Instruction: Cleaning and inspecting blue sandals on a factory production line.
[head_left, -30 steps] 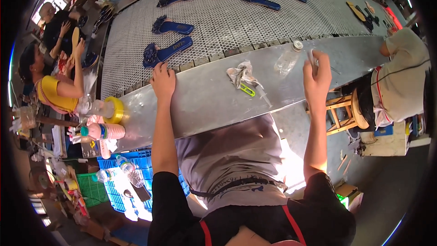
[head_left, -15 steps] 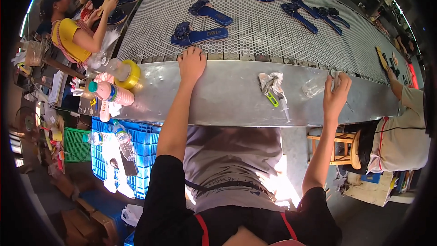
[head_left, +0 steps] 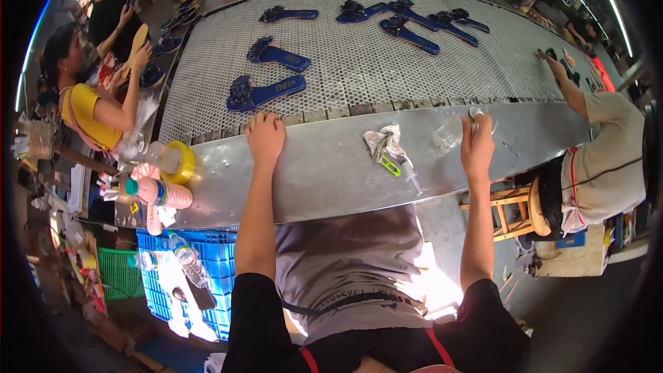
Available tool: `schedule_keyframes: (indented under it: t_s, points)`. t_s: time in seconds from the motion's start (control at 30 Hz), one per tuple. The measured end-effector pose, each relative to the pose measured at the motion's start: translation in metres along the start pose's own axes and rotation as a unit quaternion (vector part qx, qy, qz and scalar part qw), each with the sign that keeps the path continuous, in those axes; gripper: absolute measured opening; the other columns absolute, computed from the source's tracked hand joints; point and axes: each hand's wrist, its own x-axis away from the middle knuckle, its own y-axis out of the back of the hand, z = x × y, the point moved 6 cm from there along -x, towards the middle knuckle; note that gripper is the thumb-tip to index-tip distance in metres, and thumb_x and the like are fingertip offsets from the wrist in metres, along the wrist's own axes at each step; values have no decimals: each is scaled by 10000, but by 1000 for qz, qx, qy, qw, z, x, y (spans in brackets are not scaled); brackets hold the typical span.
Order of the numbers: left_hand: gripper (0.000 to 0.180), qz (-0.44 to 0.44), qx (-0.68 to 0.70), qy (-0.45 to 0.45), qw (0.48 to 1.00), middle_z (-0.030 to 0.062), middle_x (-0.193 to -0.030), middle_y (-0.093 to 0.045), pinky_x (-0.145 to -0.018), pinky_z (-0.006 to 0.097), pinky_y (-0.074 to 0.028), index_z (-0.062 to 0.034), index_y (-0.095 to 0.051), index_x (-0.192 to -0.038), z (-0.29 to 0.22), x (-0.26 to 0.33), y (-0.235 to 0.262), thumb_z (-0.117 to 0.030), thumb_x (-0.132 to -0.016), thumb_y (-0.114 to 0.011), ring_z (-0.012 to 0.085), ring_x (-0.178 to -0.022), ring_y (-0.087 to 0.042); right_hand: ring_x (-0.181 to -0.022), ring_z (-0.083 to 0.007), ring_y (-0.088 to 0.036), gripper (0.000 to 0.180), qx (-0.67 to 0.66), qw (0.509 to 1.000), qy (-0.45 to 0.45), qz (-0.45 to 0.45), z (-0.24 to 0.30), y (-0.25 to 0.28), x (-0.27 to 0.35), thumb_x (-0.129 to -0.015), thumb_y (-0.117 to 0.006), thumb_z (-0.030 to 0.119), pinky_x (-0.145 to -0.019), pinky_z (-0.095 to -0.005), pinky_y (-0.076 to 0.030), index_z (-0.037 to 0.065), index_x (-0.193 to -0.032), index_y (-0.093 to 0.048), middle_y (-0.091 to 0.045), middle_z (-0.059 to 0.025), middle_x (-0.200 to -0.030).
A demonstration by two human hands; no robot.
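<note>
My left hand point(head_left: 265, 139) lies on the steel edge of the bench point(head_left: 318, 173), fingers spread flat and holding nothing. Just beyond its fingertips is a dark blue slide sandal point(head_left: 276, 90) with a flower on the strap, on a white mesh belt point(head_left: 331, 72). Pinched in my right hand point(head_left: 477, 141), above the steel, is a small round pale thing point(head_left: 474, 115) whose kind I cannot make out. A clear plastic container point(head_left: 447, 136) is beside that hand. Between my hands lie a stained crumpled cloth point(head_left: 385, 139), a green cutter point(head_left: 391, 166) and a syringe point(head_left: 414, 178).
More blue sandals point(head_left: 409, 34) lie farther along the belt. At the left are a yellow tape roll point(head_left: 181, 162) and a pink bottle point(head_left: 166, 193), with a blue crate point(head_left: 224, 255) below. A co-worker point(head_left: 97, 107) holds a sole at left; another person point(head_left: 608, 145) sits at right.
The whole view has shifted, so the sandals and bench items appear farther left, and more of the far left shows. Both hands keep about the same places on the bench.
</note>
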Motion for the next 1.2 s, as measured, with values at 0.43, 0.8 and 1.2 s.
schedule_keyframes:
  t_s: [0.43, 0.8, 1.2]
  points:
    - [200, -11, 7, -2, 1000, 52, -1090, -639, -995, 513, -413, -143, -751, -984, -3, 3, 5, -255, -960, -587, 276, -1137, -583, -545, -58, -311, 222, -472, 742, -416, -232, -168, 10, 41, -1086, -625, 263, -455, -242, -244, 112, -1084, -463, -477, 16, -832]
    - [200, -23, 15, -11, 1000, 53, -1161, -627, -1011, 505, -411, -137, -745, -1023, -15, 5, 12, -232, -965, -578, 278, -1181, -567, -1058, -320, -672, 287, -36, 993, -108, 29, -22, 33, -6, -1091, -601, 205, -953, -387, -517, -15, -1267, -547, -670, -237, -1149]
    - [190, -21, 36, -27, 999, 50, -1116, -628, -1016, 480, -402, -133, -742, -1019, -18, 8, 11, -226, -966, -585, 269, -1155, -577, -1063, -220, -631, 263, -110, 989, -97, -1, -51, 86, 17, -1033, -701, 190, -959, -336, -501, 15, -1200, -595, -636, -82, -1155]
